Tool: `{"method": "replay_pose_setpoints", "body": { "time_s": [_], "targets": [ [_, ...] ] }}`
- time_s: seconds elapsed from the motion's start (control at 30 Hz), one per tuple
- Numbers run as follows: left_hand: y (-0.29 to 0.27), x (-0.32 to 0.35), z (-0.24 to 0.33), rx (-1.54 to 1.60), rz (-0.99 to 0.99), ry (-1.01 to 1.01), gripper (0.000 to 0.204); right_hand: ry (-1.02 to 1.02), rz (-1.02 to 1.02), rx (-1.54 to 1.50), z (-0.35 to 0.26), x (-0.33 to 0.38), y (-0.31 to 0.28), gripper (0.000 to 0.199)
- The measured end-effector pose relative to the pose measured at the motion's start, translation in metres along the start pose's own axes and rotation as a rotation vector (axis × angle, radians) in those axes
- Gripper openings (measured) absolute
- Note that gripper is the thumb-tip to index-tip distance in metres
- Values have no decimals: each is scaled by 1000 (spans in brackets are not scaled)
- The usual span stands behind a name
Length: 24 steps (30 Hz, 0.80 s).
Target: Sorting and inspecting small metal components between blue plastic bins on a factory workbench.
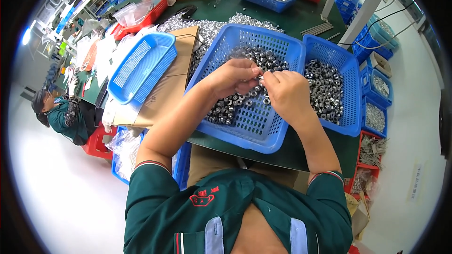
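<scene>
Above a large blue perforated basket point(263, 131), both of my hands meet fingertip to fingertip. My left hand point(233, 77) is closed in a pinch, thumb against fingers. Its partner, my right hand point(288, 93), pinches at the same spot. A small shiny metal part point(260, 77) shows between the fingertips, mostly covered, so its exact kind cannot be made out. Small nut-like metal rings point(223, 110) lie heaped in the basket below, with bare mesh at its front right. Close by on the right, a second blue basket point(351, 117) holds many similar rings point(325, 91).
Loose metal pieces point(245, 20) spread over the green table behind the basket. An unfilled blue basket point(155, 47) rests on cardboard point(176, 77) at left. Metal rods point(318, 29) lie far right, beside a white post point(365, 7). A seated co-worker point(66, 115) is at far left.
</scene>
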<state>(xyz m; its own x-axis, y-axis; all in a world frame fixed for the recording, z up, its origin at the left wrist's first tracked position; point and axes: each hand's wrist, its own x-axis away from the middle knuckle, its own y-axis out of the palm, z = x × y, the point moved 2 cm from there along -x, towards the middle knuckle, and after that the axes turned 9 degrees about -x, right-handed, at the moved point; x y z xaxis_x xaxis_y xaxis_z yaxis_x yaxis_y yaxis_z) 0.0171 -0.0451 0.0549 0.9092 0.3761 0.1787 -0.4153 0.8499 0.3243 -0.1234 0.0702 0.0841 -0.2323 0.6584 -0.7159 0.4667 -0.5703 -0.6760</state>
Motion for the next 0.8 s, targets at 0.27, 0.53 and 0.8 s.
{"method": "replay_pose_setpoints", "body": {
  "time_s": [0.27, 0.53, 0.8],
  "targets": [
    [5, 2, -1, -55, 15, 18, 17, 280, -44, -212, -1, 5, 0, 19],
    [10, -2, 9, -124, 98, -30, 15, 672, -132, -675, 28, 12, 6, 34],
    [2, -11, -17, -804, -1, -143, 17, 619, -38, -633, 16, 7, -11, 32]
  ]
}}
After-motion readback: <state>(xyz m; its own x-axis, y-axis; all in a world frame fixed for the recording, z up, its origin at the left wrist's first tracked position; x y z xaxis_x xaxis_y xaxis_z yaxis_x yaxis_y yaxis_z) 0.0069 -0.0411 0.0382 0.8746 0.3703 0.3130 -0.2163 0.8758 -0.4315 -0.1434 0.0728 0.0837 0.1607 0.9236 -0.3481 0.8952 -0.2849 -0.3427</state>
